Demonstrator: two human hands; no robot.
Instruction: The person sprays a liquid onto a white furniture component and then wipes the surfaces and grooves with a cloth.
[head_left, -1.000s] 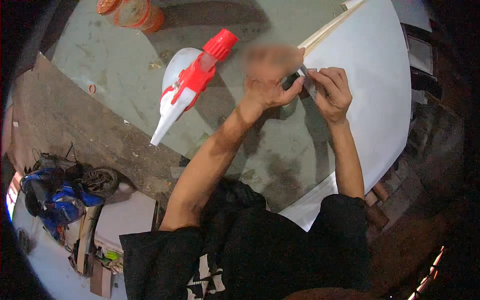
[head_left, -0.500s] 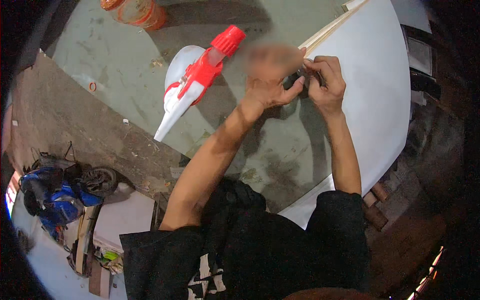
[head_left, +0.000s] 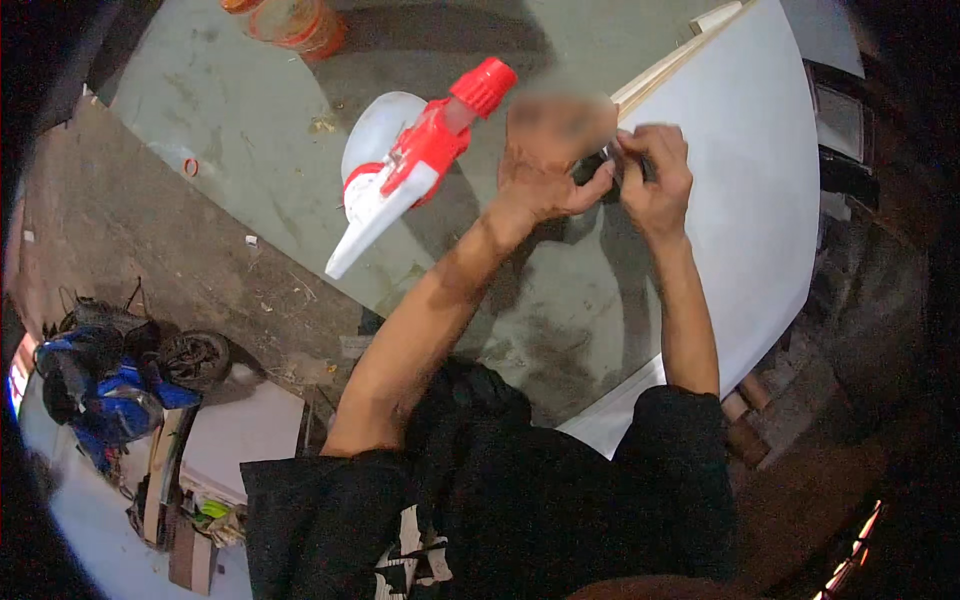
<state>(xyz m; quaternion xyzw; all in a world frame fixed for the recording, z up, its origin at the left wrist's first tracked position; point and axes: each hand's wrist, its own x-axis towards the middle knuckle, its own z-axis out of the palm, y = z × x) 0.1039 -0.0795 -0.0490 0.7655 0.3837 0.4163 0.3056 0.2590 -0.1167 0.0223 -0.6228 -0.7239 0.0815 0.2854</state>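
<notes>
My left hand (head_left: 545, 180) is beside the edge of a large white board (head_left: 745, 190), its thumb bent toward my right hand. A blur covers most of its fingers. Against its palm shows a small dark thing (head_left: 587, 167), too hidden to name. My right hand (head_left: 657, 185) is over the board's left edge, thumb and fingertips pinched together close to the left thumb; what they pinch is too small to make out. Pale wooden strips (head_left: 680, 62) run along the board's edge beyond both hands. Left of my hands stands a white bottle (head_left: 385, 135) with a red-and-white spout top (head_left: 425, 150).
On the grey-green tabletop (head_left: 250, 130) an orange-stained clear container (head_left: 300, 25) stands at the far left, with a small orange ring (head_left: 190, 167) nearer. At lower left are a blue-and-black wheeled machine (head_left: 120, 385) and a pale panel (head_left: 245, 440).
The view has shifted slightly, so the bottle and container appear farther right. My hands stay together at the board's edge, with the right fingers a little changed in pose.
</notes>
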